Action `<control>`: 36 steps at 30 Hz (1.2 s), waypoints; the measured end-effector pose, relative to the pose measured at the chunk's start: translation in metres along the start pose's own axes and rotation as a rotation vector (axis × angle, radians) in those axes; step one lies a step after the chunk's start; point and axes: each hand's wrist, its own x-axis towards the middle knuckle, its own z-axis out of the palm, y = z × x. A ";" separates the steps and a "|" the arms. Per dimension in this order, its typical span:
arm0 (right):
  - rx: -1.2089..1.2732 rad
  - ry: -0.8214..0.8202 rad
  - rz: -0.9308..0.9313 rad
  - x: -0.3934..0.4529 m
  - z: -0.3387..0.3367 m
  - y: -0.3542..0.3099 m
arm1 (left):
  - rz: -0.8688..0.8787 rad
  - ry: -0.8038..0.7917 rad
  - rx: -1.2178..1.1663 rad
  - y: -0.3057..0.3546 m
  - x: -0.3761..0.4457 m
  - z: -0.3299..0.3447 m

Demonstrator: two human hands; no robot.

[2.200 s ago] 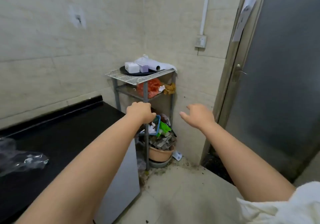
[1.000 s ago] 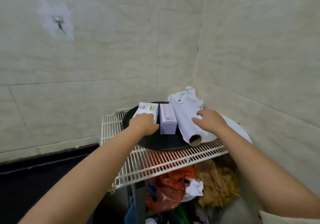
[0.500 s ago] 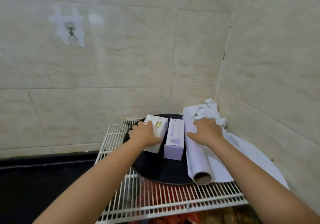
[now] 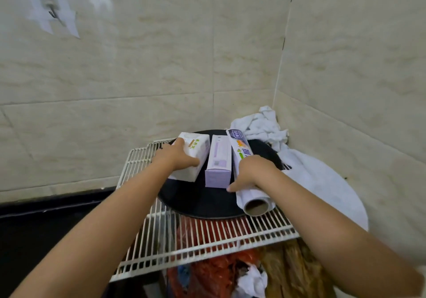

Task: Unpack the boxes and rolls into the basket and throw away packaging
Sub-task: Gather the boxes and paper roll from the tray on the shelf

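Observation:
A round black tray [image 4: 198, 202] sits on a white wire shelf [image 4: 207, 240] in the corner. Three items lie side by side on it: a white box [image 4: 198, 146] at left, a pale purple box [image 4: 219, 159] in the middle, and a wrapped roll [image 4: 253, 202] with a cardboard core at right. My left hand [image 4: 177, 157] grips the white box from its left side and top. My right hand [image 4: 251, 171] lies over the middle of the roll, fingers curled around it. No basket is in view.
A crumpled white cloth [image 4: 306, 168] lies behind and right of the tray, against the tiled corner walls. Under the shelf are a red plastic bag [image 4: 214, 270] and brown material [image 4: 297, 272]. A black counter [image 4: 34, 228] adjoins at left. A wall hook [image 4: 51, 9] hangs upper left.
I have walked up to the shelf, and both hands now rest on the items. Over the last half second the right hand slid nearer along the roll; the left hand stays on the white box.

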 end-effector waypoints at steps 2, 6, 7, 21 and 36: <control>0.078 -0.002 0.077 0.001 0.003 -0.005 | 0.005 0.009 0.015 -0.002 0.002 -0.001; -0.025 0.096 0.149 0.004 0.005 -0.010 | -0.002 0.009 0.049 0.001 0.004 0.000; -0.073 0.109 0.155 0.004 0.006 -0.010 | -0.004 0.011 0.069 0.002 0.004 0.001; -0.105 0.205 0.252 0.000 0.017 -0.014 | -0.037 0.009 0.189 0.010 0.004 0.002; -0.038 0.168 0.289 0.007 0.014 -0.003 | -0.062 0.048 0.181 0.010 -0.008 0.003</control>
